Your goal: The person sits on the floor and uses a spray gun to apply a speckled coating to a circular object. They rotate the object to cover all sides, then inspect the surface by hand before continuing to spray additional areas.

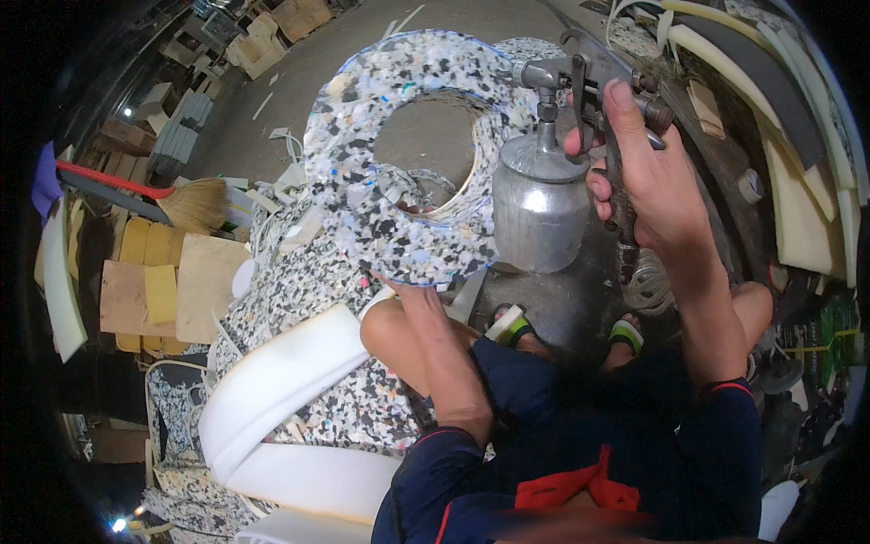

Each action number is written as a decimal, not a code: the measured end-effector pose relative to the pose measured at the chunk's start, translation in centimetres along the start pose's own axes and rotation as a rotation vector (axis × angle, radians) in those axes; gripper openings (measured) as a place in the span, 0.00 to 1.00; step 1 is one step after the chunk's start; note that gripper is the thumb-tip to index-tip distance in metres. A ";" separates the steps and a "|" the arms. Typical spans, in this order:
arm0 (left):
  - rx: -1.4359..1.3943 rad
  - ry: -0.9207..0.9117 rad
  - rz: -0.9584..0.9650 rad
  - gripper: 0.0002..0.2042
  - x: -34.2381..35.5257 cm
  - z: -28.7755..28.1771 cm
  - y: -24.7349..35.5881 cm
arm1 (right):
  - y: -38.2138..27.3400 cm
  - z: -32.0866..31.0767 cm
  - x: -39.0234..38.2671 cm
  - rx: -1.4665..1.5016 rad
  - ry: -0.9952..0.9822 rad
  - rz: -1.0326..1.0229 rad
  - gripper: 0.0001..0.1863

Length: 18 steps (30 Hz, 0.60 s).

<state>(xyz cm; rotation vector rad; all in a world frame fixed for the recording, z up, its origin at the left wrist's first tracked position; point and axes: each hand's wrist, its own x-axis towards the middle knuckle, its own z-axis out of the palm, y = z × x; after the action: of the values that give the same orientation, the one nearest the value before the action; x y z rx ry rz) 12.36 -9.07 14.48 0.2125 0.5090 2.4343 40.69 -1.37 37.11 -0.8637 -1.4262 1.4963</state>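
Observation:
My right hand is closed around the handle of a metal spray gun, its fingers at the trigger. Below the gun's head hangs a round silvery cup. In front of me, left of the cup, a thick ring of speckled black, white and grey foam is held up, tilted, with a wide round hole. My left hand grips the ring from its near underside; most of the fingers are hidden behind the foam. The gun's nozzle end is beside the ring's upper right part.
Speckled foam pieces and a bent white foam strip lie at my left. A straw broom and yellowish foam blocks are farther left. Curved foam sheets stand at the right, near a coiled hose.

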 end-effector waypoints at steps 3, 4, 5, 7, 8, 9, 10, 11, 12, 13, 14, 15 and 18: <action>-0.007 0.014 -0.010 0.33 -0.1 0.3 0.1 | 0.6 -0.5 0.0 -0.007 0.028 0.022 0.28; -0.010 0.017 -0.016 0.33 -0.2 0.5 0.1 | 0.7 -0.6 0.1 -0.049 0.041 0.051 0.28; -0.017 0.027 -0.027 0.33 -0.3 0.6 0.1 | 1.0 -0.7 0.1 -0.089 0.044 0.066 0.27; -0.031 0.015 -0.047 0.33 -0.7 0.7 0.1 | 1.3 -0.9 0.1 -0.162 0.026 0.081 0.27; 0.062 -0.077 0.022 0.34 -0.6 0.8 0.2 | 1.4 -0.9 -0.1 -0.192 0.001 0.081 0.27; -0.002 -0.083 0.024 0.33 -0.9 0.8 0.1 | 1.5 -0.9 -0.3 -0.221 -0.028 0.080 0.27; 0.019 -0.086 0.027 0.33 -0.9 0.7 0.2 | 1.7 -0.9 -0.5 -0.217 -0.052 0.068 0.27; 0.040 -0.092 0.027 0.33 -0.9 0.7 0.2 | 1.7 -0.8 -0.8 -0.212 -0.072 0.055 0.27; 0.000 -0.089 -0.018 0.33 -1.0 0.5 0.3 | 1.8 -0.7 -1.0 -0.207 -0.087 0.041 0.27; -0.001 -0.140 -0.017 0.32 -0.8 0.4 0.4 | 1.8 -0.7 -1.2 -0.200 -0.117 0.030 0.27; 0.005 -0.145 -0.015 0.32 -0.6 0.2 0.4 | 1.8 -0.6 -1.4 -0.194 -0.146 0.020 0.27; 0.030 -0.104 -0.010 0.32 -0.4 0.1 0.5 | 1.7 -0.6 -1.6 -0.186 -0.177 0.012 0.27; 0.079 -0.156 0.018 0.29 -0.1 -0.3 0.4 | 1.5 -0.7 -2.2 -0.204 -0.262 -0.058 0.29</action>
<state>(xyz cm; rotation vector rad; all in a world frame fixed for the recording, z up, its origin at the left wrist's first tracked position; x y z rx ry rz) 12.08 -9.52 14.37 0.4389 0.5356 2.3925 41.97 -3.03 35.38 -0.7604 -1.8058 1.4785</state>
